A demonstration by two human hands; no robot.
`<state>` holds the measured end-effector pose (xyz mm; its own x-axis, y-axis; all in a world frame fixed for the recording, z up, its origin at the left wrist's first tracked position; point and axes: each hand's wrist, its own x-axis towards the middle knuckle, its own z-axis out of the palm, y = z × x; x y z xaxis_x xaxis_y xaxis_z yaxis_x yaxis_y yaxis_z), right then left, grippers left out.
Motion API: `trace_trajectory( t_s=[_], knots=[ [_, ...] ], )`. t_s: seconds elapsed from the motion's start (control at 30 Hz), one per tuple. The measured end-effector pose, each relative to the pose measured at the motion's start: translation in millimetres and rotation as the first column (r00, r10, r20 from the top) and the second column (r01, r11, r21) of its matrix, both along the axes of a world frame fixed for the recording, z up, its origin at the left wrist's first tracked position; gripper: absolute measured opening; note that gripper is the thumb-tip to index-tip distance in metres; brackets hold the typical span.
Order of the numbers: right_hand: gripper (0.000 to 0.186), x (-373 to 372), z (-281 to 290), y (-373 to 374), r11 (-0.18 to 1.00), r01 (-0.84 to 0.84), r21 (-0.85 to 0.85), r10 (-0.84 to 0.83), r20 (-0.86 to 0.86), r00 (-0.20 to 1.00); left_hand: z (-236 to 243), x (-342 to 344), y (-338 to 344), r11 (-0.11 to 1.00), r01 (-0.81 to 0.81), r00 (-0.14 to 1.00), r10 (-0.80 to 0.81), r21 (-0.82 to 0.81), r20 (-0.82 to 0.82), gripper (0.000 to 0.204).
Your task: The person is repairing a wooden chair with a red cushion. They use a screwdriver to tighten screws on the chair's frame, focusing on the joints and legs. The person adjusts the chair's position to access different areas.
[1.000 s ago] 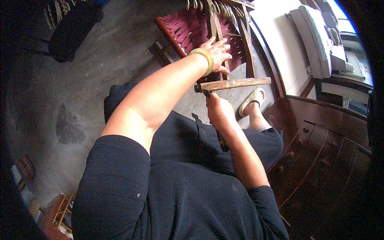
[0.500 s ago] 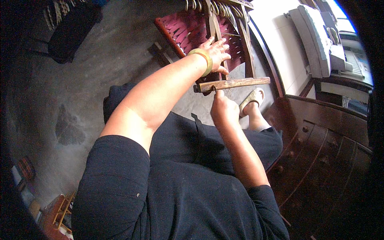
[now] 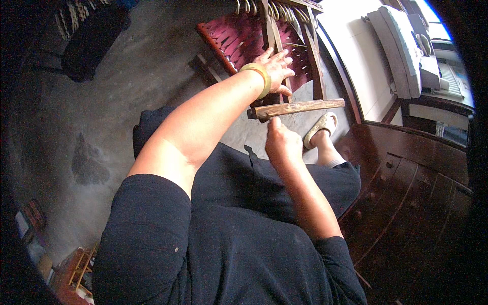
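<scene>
A dark wooden frame (image 3: 316, 66) with several uprights stands in front of me. My left hand (image 3: 274, 70), with a yellowish bangle (image 3: 257, 76) at the wrist, lies over one upright, fingers spread. Across the frame's near end runs a worn wooden bar (image 3: 305, 106), its left end darker. Just below that left end is my right hand (image 3: 283, 146), closed, thumb side uppermost. Whatever its fingers hold, if anything, is hidden from this side.
Curved pale hooks or loops (image 3: 277, 11) line the frame's far bar. Behind it lies a red-pink slatted panel (image 3: 231, 35). My foot in a pale slipper (image 3: 321, 128) rests right of the bar. Dark wooden panelling (image 3: 401, 203) stands at right; a dark stool-like shape (image 3: 94, 46) at far left.
My right hand has shifted slightly down and left, its thumb now just below the bar's left end. My left hand stays spread on the upright.
</scene>
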<state>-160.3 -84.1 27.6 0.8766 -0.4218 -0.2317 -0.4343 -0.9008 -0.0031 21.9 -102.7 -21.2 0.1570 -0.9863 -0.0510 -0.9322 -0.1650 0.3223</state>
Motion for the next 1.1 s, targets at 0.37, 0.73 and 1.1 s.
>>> trace_trajectory(
  t_s=[0.37, 0.73, 1.1],
  knots=[
    [0.007, 8.6, 1.1, 26.5, 0.986, -0.093, 0.139, 0.103, -0.067, 0.992, 1.5, 2.0, -2.6, 1.0, 0.0, 1.0, 0.0, -0.01, 0.001, 0.067],
    [0.009, 8.6, -10.8, 30.2, 0.963, -0.146, 0.228, 0.199, -0.228, 0.953, -2.5, -3.5, -1.8, 1.0, 0.015, 1.0, -0.016, -0.01, -0.015, 0.07],
    [0.016, -19.3, -1.4, -2.3, 0.963, 0.084, 0.255, -0.11, 0.087, 0.99, -0.8, 2.3, -0.2, 1.0, 0.027, 0.999, -0.027, -0.01, -0.02, 0.063]
  ],
)
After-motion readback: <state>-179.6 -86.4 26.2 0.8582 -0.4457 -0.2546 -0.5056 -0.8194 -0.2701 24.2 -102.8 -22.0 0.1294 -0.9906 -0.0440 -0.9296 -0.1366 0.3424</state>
